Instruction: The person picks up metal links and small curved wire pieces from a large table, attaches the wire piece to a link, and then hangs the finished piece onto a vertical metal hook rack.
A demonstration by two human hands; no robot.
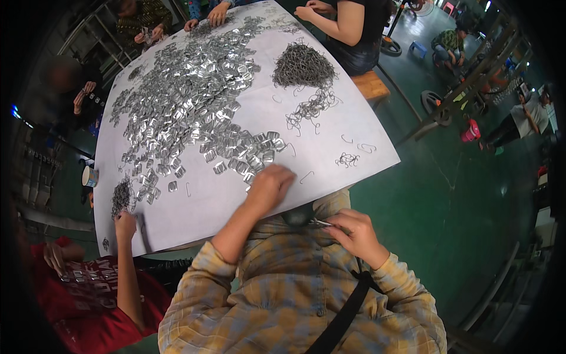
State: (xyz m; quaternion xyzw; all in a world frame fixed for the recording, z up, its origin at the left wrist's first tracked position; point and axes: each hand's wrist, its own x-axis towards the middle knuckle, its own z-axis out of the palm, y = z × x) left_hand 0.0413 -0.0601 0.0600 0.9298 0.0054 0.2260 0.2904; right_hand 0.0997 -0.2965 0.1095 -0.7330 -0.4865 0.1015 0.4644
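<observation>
Plaid shirt [295, 289], yellow/grey, fills bottom ctr of the head view, w/ a black strap [339, 318] running diagonally down it. R hand [355, 232], just R of ctr in the lower half, is off the table edge near the lap: thumb & fingers pinched nearly together on a small thin metal pc [321, 223], exact shape too small to tell. Dark rounded obj [298, 215] sits just L of that pc. L hand [268, 187], approx mid-frame, is over the near part of the white table [359, 124], fingers bent & partly curled; can't tell if they've hold of anything. Flat silver buckle-like pcs [200, 100] spread from upper ctr down to just above L hand, many overlapping. Dark heap of bent wires [303, 66] at upper ctr-R, looser wires [309, 109] trailing below it, small wire cluster [348, 159] nr the table's R corner. Single bent wire [306, 176] lies just R of L hand. Lower L: co-worker's hand [124, 223] by a dark wire clump [122, 196], red shirt [109, 295] below. More co-workers' hands along the table's far side, top of frame. Wooden stool [372, 87] upper R, green floor [436, 194] beyond.
</observation>
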